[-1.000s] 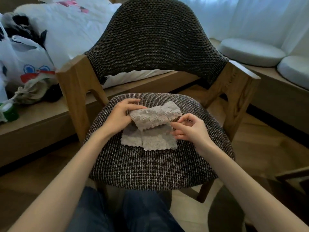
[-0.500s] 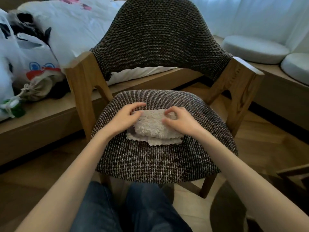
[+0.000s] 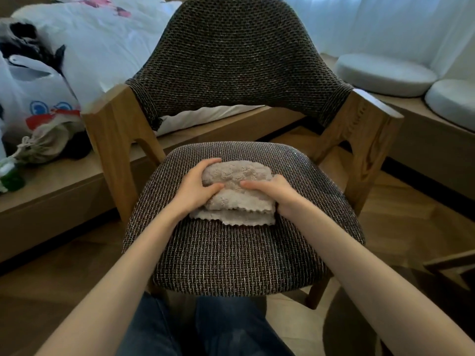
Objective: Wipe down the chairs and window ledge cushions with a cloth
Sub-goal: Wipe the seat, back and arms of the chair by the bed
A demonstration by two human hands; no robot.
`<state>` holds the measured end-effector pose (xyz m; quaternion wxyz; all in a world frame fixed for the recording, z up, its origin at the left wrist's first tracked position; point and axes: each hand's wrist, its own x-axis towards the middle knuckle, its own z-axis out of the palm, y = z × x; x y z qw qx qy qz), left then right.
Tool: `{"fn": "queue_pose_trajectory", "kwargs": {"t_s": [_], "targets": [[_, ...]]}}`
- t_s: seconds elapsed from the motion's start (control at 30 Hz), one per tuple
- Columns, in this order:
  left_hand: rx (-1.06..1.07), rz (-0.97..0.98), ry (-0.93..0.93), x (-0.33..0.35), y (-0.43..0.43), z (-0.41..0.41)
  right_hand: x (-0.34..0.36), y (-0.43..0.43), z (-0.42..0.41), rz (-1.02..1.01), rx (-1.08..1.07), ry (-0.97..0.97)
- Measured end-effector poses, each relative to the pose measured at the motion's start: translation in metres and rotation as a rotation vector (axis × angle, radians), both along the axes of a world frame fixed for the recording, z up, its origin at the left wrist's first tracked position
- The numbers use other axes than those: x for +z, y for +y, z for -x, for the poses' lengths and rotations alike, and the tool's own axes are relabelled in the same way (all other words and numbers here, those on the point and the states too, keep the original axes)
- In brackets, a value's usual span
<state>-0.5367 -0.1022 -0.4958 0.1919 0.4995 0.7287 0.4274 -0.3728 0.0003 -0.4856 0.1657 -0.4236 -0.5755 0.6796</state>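
Clearly soft and light: beige microfibre cloth (image 3: pixel 237 192), folded thick, resting mid-seat on woven armchair (image 3: pixel 231 60). Left hand (image 3: pixel 195 187) and right hand (image 3: pixel 277 195) cupped round its ends, fingers curled gripping pile. Best gathered by folded bulk, not scalloped hem. Wooden armrests flanking; round window cushions (image 3: pixel 385 73) beyond, right; plastic bag (image 3: pixel 33 93) left, clear.

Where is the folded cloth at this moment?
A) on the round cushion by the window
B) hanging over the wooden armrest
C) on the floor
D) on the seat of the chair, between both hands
D: the cloth lies folded on the chair seat, with the left hand and right hand on its two sides.
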Motion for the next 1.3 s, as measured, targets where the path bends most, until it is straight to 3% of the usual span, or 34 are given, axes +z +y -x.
{"fn": "queue_pose_trajectory", "kwargs": {"t_s": [0.13, 0.23, 0.33, 0.4, 0.5, 0.63, 0.73, 0.87, 0.93, 1.03, 1.2, 1.3], "targets": [[0.081, -0.165, -0.094, 0.018, 0.044, 0.007, 0.023, 0.038, 0.006, 0.215, -0.076, 0.169], [0.164, -0.152, -0.136, 0.024, 0.082, 0.02, 0.05, 0.074, 0.011, 0.142, -0.2, 0.247], [0.133, 0.024, 0.036, 0.015, 0.111, 0.038, 0.081, 0.106, 0.021, -0.02, -0.327, 0.374], [0.082, 0.148, 0.193, 0.004, 0.126, 0.049, 0.102, 0.123, 0.032, -0.239, -0.417, 0.442], [0.082, 0.293, 0.407, -0.015, 0.141, 0.065, 0.132, 0.145, 0.053, -0.786, -0.603, 0.395], [0.144, 0.396, 0.495, -0.036, 0.145, 0.078, 0.156, 0.172, 0.096, -1.332, -0.789, 0.311], [0.214, 0.376, 0.582, -0.048, 0.144, 0.081, 0.146, 0.191, 0.128, -1.539, -0.597, 0.009], [0.234, 0.339, 0.587, -0.054, 0.145, 0.081, 0.111, 0.205, 0.15, -1.469, -0.139, -0.409], [0.246, 0.324, 0.583, -0.056, 0.145, 0.081, 0.104, 0.209, 0.147, -1.551, -0.111, -0.416], [0.261, 0.308, 0.589, -0.058, 0.146, 0.081, 0.109, 0.223, 0.139, -1.751, -0.279, -0.452], [0.271, 0.311, 0.608, -0.059, 0.146, 0.08, 0.129, 0.238, 0.151, -1.763, -0.259, -0.624], [0.271, 0.307, 0.612, -0.06, 0.145, 0.08, 0.121, 0.239, 0.158, -1.811, -0.174, -0.474]]}}
